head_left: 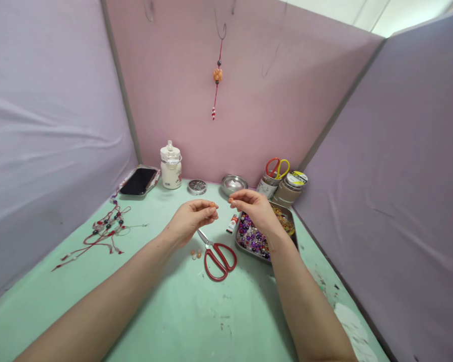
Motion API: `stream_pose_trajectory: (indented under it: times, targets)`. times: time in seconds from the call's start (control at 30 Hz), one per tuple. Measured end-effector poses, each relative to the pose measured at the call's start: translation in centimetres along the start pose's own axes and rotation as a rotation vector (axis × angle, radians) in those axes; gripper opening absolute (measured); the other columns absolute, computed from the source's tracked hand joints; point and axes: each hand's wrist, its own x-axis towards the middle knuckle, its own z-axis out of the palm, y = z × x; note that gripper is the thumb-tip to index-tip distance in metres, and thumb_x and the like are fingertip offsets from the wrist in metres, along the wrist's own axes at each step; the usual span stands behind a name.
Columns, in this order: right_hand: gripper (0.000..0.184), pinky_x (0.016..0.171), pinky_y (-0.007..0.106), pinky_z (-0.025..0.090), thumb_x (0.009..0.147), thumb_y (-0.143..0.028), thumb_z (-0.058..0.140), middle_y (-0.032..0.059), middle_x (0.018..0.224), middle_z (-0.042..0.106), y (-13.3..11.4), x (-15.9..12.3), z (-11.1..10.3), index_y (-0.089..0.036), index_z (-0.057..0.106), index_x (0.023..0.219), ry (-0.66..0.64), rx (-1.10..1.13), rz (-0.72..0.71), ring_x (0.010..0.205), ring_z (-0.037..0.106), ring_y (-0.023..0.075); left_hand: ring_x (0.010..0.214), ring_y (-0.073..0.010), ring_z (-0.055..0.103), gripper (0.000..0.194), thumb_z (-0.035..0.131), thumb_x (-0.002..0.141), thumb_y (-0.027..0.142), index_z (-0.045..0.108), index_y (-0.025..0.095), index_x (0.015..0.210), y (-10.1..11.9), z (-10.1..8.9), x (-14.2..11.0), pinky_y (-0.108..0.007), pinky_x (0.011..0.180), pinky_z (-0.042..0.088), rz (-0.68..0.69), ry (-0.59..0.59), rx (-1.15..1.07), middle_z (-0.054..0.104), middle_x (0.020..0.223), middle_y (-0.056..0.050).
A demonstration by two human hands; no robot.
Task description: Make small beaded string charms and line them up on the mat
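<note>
My left hand (pixel 192 219) is raised over the table with its thumb and fingers pinched on a small orange bead (pixel 212 205). A short gap to the right, my right hand (pixel 254 207) pinches another small orange bead (pixel 231 200) at its fingertips. Any thread between the two hands is too fine to make out. Below them lie red-handled scissors (pixel 219 259), blades pointing up and left. Several loose orange and clear beads (pixel 198 254) rest beside the scissors. A metal tray (pixel 253 258) of purple, red and clear beads is partly hidden by my right hand and forearm.
A knotted bead tassel (pixel 108 226), phone (pixel 139 181), white jar (pixel 171 168), round clear case (pixel 197 187), steel bowl (pixel 234 185), small tube (pixel 232 223), scissors-filled can (pixel 267 187) and tape-topped jar (pixel 290 191) surround the hands. A beaded ornament (pixel 218 75) hangs on the pink wall.
</note>
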Motion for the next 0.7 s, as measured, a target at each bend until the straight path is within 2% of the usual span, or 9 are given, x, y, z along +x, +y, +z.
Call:
stream_pose_trajectory:
  times: [0.7]
  targets:
    - [0.017, 0.065, 0.026, 0.045, 0.066, -0.025, 0.073, 0.0004, 0.077, 0.070, 0.07, 0.01, 0.00, -0.020, 0.070, 0.082, 0.004, 0.036, -0.017, 0.069, 0.060, 0.0121, 0.071, -0.0101, 0.058, 0.021, 0.077, 0.066, 0.029, 0.067, 0.014, 0.076, -0.07, 0.09, 0.15, -0.025, 0.073, 0.047, 0.004, 0.018, 0.001, 0.064, 0.071, -0.002]
